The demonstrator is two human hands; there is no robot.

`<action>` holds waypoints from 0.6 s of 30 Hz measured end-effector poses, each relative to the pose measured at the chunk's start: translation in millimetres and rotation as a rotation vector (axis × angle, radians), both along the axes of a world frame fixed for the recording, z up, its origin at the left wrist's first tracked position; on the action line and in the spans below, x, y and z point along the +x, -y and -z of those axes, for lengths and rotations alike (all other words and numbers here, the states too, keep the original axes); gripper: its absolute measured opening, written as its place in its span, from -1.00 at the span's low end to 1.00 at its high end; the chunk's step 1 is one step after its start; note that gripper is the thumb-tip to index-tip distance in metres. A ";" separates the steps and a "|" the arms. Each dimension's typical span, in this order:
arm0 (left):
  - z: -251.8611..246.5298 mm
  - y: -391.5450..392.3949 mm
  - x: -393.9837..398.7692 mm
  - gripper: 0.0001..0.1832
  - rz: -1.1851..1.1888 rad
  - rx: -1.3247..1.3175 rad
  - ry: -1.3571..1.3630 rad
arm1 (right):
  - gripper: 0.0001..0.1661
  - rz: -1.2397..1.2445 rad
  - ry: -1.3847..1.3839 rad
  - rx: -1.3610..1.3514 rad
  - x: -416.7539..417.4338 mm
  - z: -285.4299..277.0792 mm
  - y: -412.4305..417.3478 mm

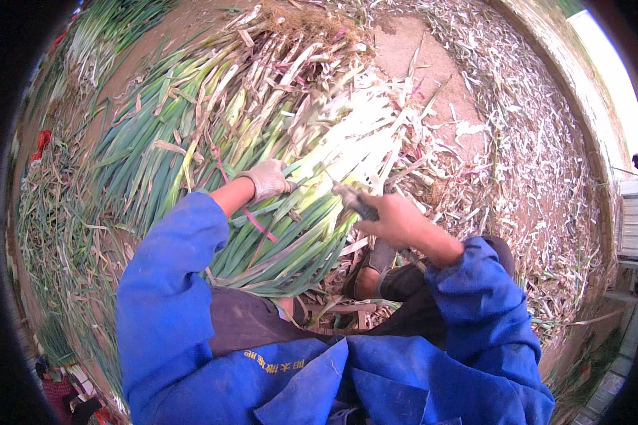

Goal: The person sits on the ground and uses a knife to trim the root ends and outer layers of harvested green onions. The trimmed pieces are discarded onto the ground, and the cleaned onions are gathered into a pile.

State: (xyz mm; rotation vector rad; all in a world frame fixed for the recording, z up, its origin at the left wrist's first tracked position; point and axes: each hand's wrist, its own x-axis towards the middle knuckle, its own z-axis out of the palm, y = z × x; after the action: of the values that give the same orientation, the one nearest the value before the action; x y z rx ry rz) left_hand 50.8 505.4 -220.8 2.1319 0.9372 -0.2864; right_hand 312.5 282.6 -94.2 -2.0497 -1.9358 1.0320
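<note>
My left hand [266, 180], in a pale knit glove, grips green onion stalks [308, 196] where the white shanks turn to green leaves. These belong to a loose pile in front of me, with peeled, bright white stems [356, 133] pointing away and green leaves [282, 260] fanning toward my knees. To the right of the stalks, my right hand [396, 215] is closed around a small dark-handled tool [366, 208]. Motion blur hides its exact kind. A pink tie strip [259, 226] lies across the leaves beside my left wrist.
Unpeeled green onions with brown roots [308, 26] lie beyond and to the left. Dry peelings [542, 159] cover the ground at right; leaf scraps [58, 255] litter the left. Another green onion heap [106, 42] is at upper left. A small wooden stool [345, 308] shows between my legs.
</note>
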 end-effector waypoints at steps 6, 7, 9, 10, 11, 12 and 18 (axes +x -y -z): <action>-7.1 7.0 1.9 -0.28 -0.047 0.001 0.068 | -0.42 0.269 0.090 0.067 61.9 16.8 -19.9; -3.8 6.7 0.0 -0.33 -0.065 0.002 0.044 | -0.43 0.310 0.116 0.103 80.1 21.6 -28.5; 3.5 6.4 -6.0 -0.41 -0.107 0.006 -0.017 | -0.45 0.383 0.146 0.108 90.8 15.8 -44.1; 2.5 6.9 -4.5 -0.38 -0.092 -0.034 -0.057 | -0.43 0.402 0.128 0.028 89.0 11.5 -44.1; 2.0 9.0 -3.1 -0.36 -0.043 -0.007 -0.046 | -0.44 0.341 0.118 0.057 87.5 13.3 -42.0; -5.6 16.6 2.0 -0.34 0.013 0.015 -0.034 | -0.44 0.285 0.112 0.080 88.3 19.4 -35.5; -20.8 72.7 3.1 -0.39 0.223 0.101 0.022 | -0.49 0.385 0.073 0.008 94.3 5.0 -41.5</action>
State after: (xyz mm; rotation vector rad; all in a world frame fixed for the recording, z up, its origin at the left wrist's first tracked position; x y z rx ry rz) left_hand 53.9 432.7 -200.0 2.3314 0.7145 -0.3319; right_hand 406.8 324.1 -99.1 -2.3568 -1.4793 0.8678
